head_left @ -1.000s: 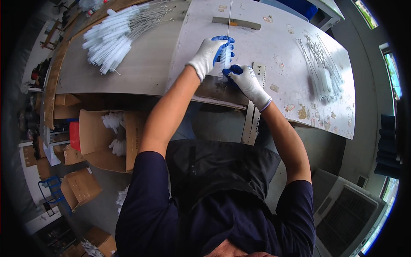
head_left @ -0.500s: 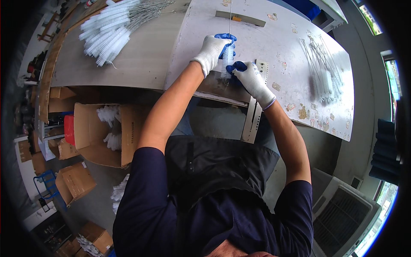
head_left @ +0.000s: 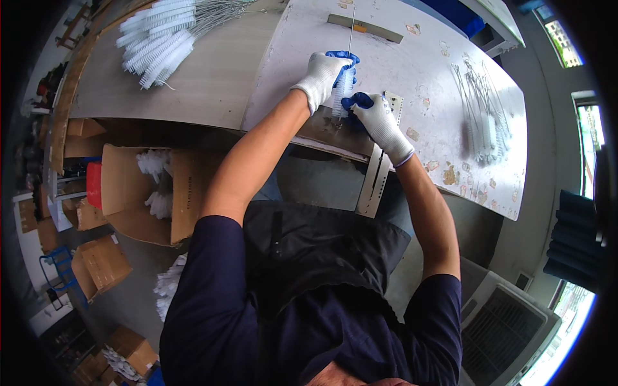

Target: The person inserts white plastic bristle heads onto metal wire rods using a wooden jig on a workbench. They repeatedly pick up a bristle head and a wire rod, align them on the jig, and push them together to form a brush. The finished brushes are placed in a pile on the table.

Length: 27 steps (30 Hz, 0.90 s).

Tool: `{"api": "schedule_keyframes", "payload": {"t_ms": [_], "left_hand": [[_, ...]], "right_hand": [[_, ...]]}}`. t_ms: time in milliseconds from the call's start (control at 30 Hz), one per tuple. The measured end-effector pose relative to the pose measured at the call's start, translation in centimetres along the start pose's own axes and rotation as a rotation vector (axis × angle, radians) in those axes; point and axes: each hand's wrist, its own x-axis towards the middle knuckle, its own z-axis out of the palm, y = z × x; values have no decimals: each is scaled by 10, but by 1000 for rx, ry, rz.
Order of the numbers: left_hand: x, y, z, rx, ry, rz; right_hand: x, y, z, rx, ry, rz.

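Both my hands wear white gloves with blue-coated fingers. My left hand (head_left: 327, 76) is closed around a bottle brush (head_left: 340, 100) with pale bristles, held upright over the table's near edge. Its thin wire stem (head_left: 352, 31) rises out past my fingers toward the far side. Beside the lower bristles, my right hand (head_left: 380, 121) is closed in a pinch with its fingertips at the brush's right side. Whatever lies between those fingertips is hidden. Below the brush, a dark fixture (head_left: 336, 128) at the table edge is partly covered by the hands.
A perforated metal strip (head_left: 372, 186) projects over the near edge. A flat metal bar (head_left: 380, 32) lies beyond my hands. Brushes are piled at far left (head_left: 161, 48), and more wire-stemmed brushes (head_left: 486, 125) lie at right. An open carton (head_left: 187, 199) holding brushes stands below left.
The whole view has shifted and turned slightly. My hands keep nearly the same grip and place at the brush, which leans a little more to the right at its top.
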Motion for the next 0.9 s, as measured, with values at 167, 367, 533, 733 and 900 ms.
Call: {"api": "schedule_keyframes", "payload": {"t_ms": [167,367,533,733,900], "left_hand": [[-4,-2,5,-70,25,8],[-1,-1,10,75,150,122],[-5,-11,7,366,228,218],[1,-13,-5,354,209,259],[-11,-1,0,483,186,258]], "right_hand": [[4,9,0,-37,-19,-26],[0,5,-4,-17,-40,-24],[-6,5,0,-235,18,-144],[-28,1,-6,-606,142,-643],[-16,-3,-22,-958,-44,-935]]}}
